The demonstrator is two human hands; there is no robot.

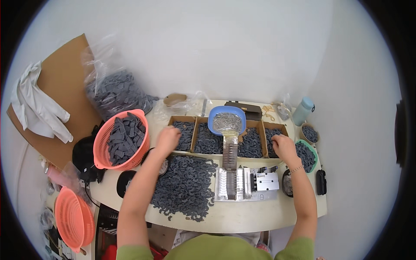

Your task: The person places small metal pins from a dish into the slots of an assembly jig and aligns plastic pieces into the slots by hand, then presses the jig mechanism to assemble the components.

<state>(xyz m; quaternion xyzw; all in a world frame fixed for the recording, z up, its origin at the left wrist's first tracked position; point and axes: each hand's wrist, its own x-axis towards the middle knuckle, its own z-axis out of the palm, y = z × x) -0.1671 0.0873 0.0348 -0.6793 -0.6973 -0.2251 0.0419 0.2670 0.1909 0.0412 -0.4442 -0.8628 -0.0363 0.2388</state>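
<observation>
Both forearms reached up-frame; left hand (167, 138) and right hand (284, 146) curled over cardboard tray (190, 119) compartments of dark parts (208, 141), grip unclear.

Bright, even daylight-ish lighting, heavy fisheye look

Light is coming in soft and flat, mostly bouncing off the white wall (242, 52), so shadows are staying faint, just thin dark edges under the orange basket (123, 141) and the forearms. No real glare is showing, only a mild shine on the metal jig (245, 184). The lens is bending the table edge (242, 219) hard, a black ring is eating the corners, and detail is going soft toward the rim.
</observation>
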